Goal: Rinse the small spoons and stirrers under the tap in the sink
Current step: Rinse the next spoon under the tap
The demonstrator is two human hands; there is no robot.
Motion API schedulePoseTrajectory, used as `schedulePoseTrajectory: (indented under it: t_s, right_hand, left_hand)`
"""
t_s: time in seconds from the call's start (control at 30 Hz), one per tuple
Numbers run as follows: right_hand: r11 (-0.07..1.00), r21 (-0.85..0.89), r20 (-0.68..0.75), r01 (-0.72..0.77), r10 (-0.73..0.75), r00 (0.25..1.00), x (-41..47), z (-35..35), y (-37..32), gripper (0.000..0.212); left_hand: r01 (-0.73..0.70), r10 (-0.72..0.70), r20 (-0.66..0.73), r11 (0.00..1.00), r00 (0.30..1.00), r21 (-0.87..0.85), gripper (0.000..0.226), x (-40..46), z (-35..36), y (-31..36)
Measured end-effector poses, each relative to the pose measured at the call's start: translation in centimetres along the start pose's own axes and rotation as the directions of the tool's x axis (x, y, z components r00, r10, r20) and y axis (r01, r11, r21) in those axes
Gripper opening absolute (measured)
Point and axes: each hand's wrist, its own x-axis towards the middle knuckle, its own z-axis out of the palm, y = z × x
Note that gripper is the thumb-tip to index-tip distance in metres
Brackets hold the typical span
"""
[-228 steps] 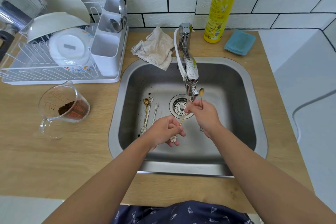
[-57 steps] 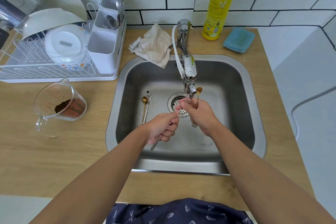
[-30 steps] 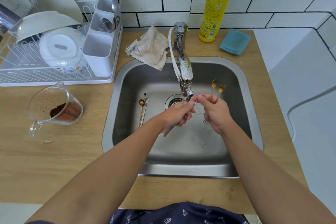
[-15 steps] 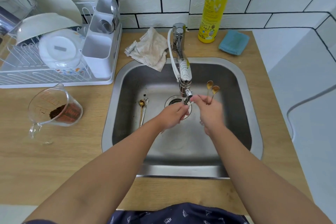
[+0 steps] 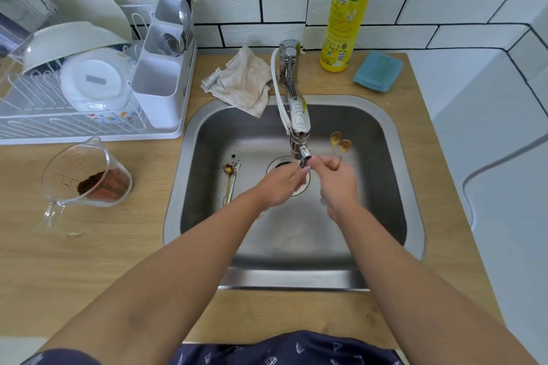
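Two gold spoons (image 5: 340,144) held beneath the tap (image 5: 299,127), above the sink (image 5: 385,157).
The right hand (image 5: 336,184) pinches their handles, bowls up; the left hand (image 5: 281,184) curls round something hidden beside it. Two more spoons (image 5: 230,179) lie near the sink's left wall.

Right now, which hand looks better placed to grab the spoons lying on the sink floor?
Left, probably. The left hand is nearer the two spoons on the sink floor, which lie on its side of the drain. The right hand already holds two gold spoons and would have to cross over.
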Motion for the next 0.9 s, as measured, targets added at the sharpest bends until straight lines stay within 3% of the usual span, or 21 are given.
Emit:
schedulePoseTrajectory:
  t_s: [0.17, 0.3, 0.4, 0.47, 0.57, 0.73, 0.9]
  right_hand:
    - [0.998, 0.051, -0.097, 0.020, -0.015, 0.995, 0.8, -1.4, -1.2, 0.018]
    - [0.984, 0.163, -0.265, 0.068, -0.023, 0.964, 2.5, -3.2, -3.2, 0.019]
    - [0.982, 0.181, -0.272, 0.046, 0.005, 0.962, 2.8, -3.0, -3.3, 0.019]
    - [0.985, 0.167, -0.254, 0.035, 0.009, 0.967, 2.8, -3.1, -3.0, 0.022]
    - [0.997, 0.083, -0.142, 0.006, 0.006, 0.990, 2.7, -3.6, -2.2, 0.022]
    - [0.997, 0.053, 0.030, -0.059, 0.057, 0.998, 2.1, -3.2, -0.4, 0.010]
    - [0.995, 0.042, 0.159, -0.091, 0.083, 0.984, 0.0, -0.1, 0.8, 0.012]
  left_hand:
    - [0.013, -0.013, 0.003, 0.998, 1.000, 0.054, 0.033, -0.3, 0.3, -0.5]
    - [0.107, -0.105, 0.019, 0.985, 0.994, -0.134, 0.029, -1.5, 0.5, -3.2]
    - [0.131, -0.132, 0.011, 0.966, 0.991, -0.222, 0.032, -1.3, 0.8, -2.7]
    - [0.141, -0.136, 0.037, 0.966, 0.990, -0.218, 0.044, -1.2, 1.1, -2.7]
    - [0.197, -0.193, 0.094, 0.980, 0.977, -0.037, 0.068, -1.7, 0.8, -3.4]
    - [0.306, -0.267, 0.245, 0.942, 0.932, -0.136, 0.058, -3.2, -0.9, -5.2]
    - [0.173, -0.152, 0.117, 0.966, 0.981, -0.191, 0.047, -2.8, -0.6, -3.5]
